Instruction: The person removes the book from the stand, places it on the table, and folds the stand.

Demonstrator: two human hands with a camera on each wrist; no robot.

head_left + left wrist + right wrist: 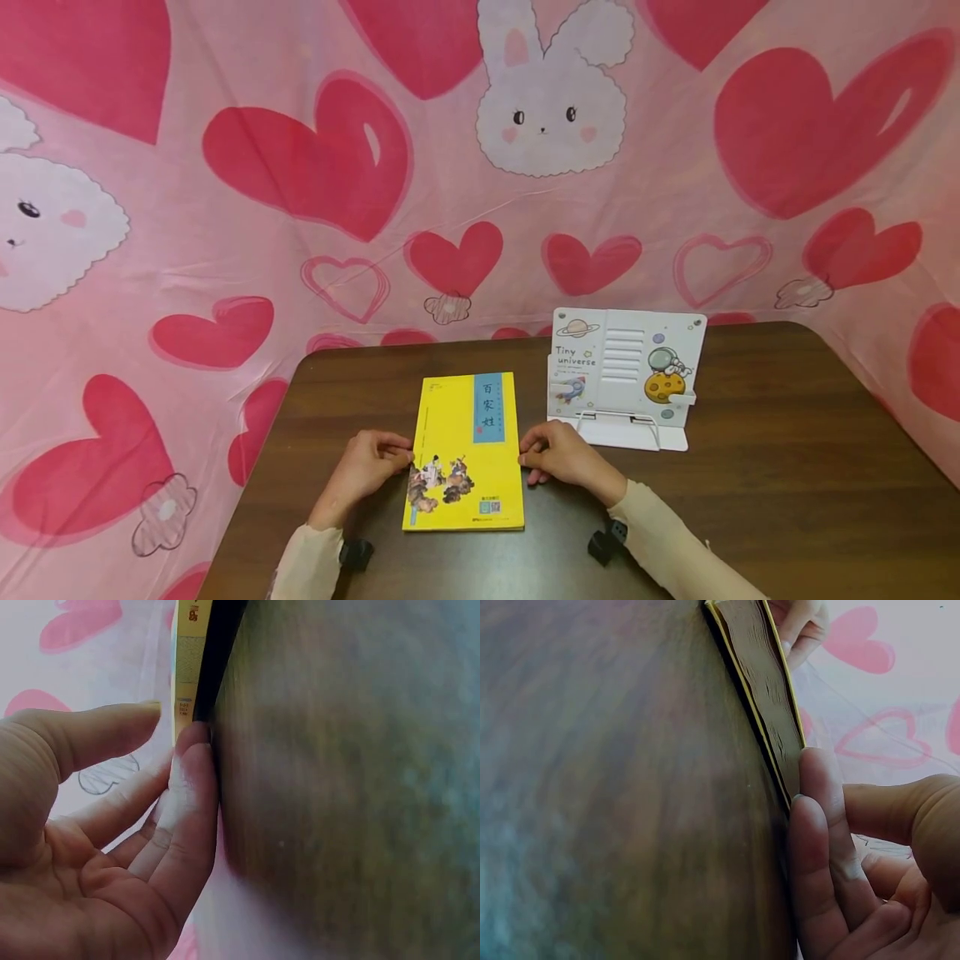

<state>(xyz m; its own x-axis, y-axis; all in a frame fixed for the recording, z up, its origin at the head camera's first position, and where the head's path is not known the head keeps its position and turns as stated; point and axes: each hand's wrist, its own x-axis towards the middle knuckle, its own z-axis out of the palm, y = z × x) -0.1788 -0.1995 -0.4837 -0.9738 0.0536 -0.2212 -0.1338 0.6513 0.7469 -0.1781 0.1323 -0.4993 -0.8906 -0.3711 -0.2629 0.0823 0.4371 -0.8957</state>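
Note:
A yellow book (450, 417) with a blue title panel and small painted figures lies cover up on the wooden table. My left hand (367, 467) is at its left edge, and in the left wrist view fingertips touch the lower part of the spine (184, 690). The left thumb (124, 735) extends beside the cover, seemingly apart from it. At the opposite edge is my right hand (566, 458). Its fingertips (810, 825) touch the page side of the book (761, 682) in the right wrist view, while the thumb there is partly hidden behind a finger.
A white book stand (626, 367) with planet and astronaut drawings stands upright right of the book, close behind my right hand. The brown table (780, 467) extends to the right. Behind it hangs a pink cloth (450, 192) with hearts and rabbits.

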